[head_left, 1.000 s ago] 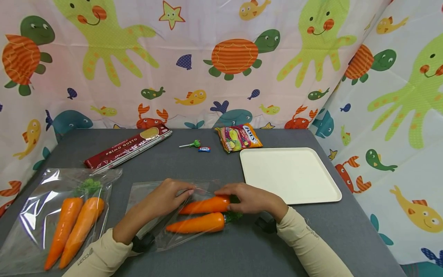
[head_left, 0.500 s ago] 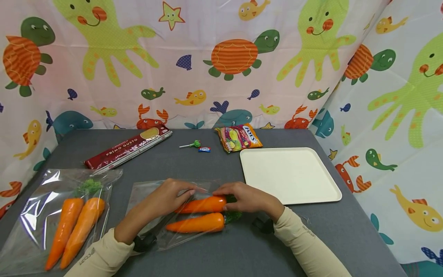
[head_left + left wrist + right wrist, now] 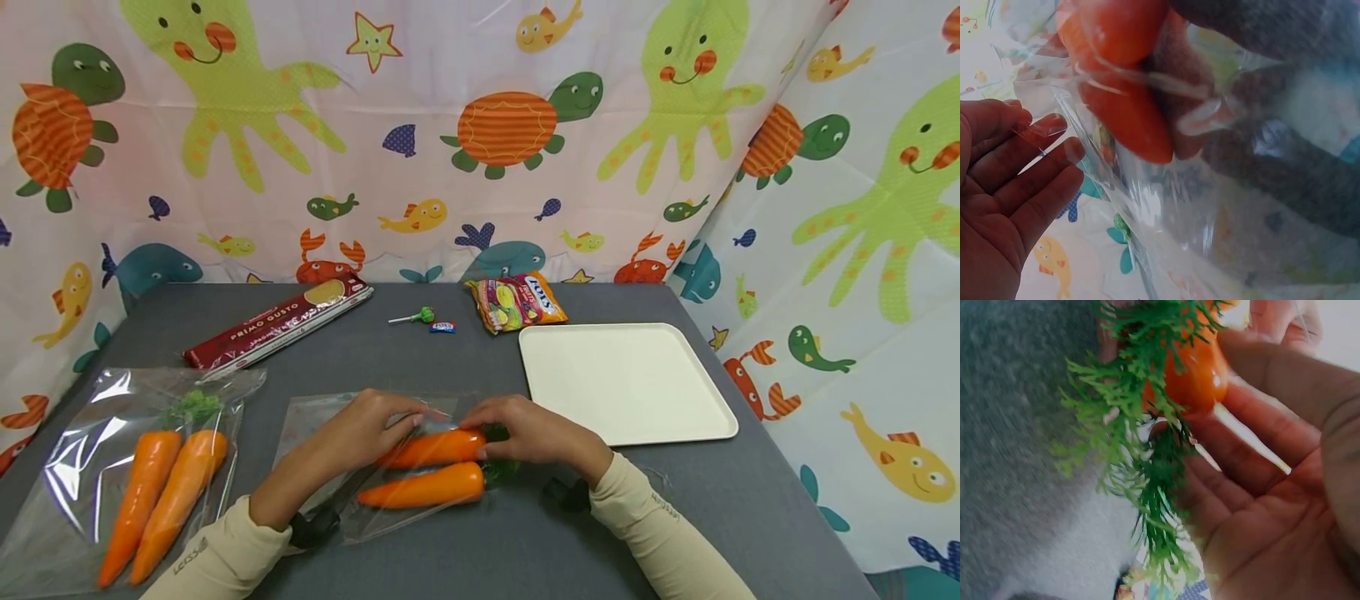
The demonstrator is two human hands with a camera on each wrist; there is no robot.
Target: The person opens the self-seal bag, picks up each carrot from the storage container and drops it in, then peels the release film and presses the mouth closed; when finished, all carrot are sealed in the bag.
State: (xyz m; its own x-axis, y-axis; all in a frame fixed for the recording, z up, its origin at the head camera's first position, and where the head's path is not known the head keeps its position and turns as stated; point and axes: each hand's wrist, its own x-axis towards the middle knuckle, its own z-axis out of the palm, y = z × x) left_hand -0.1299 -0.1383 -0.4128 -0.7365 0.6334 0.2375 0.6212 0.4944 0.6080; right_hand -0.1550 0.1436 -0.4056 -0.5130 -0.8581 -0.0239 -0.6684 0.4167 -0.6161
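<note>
In the head view a clear plastic bag lies flat at the table's middle. My left hand pinches the bag's edge between thumb and fingers; the left wrist view shows the film at the fingertips. My right hand holds the upper orange carrot near its leafy end, thumb on one side and fingers on the other. The carrot's tip lies within the bag. Below it, a second carrot lies mostly inside, its green top at the opening. Leaves hang beside my right palm.
At left lies another clear bag holding two carrots. Behind are a red spaghetti packet, a lollipop, a small blue wrapped sweet and a sweets bag. A cream tray sits at right.
My right hand has shifted slightly left, sliding the upper carrot further into the bag. My left hand keeps its pinch on the bag's edge, nearly still.
</note>
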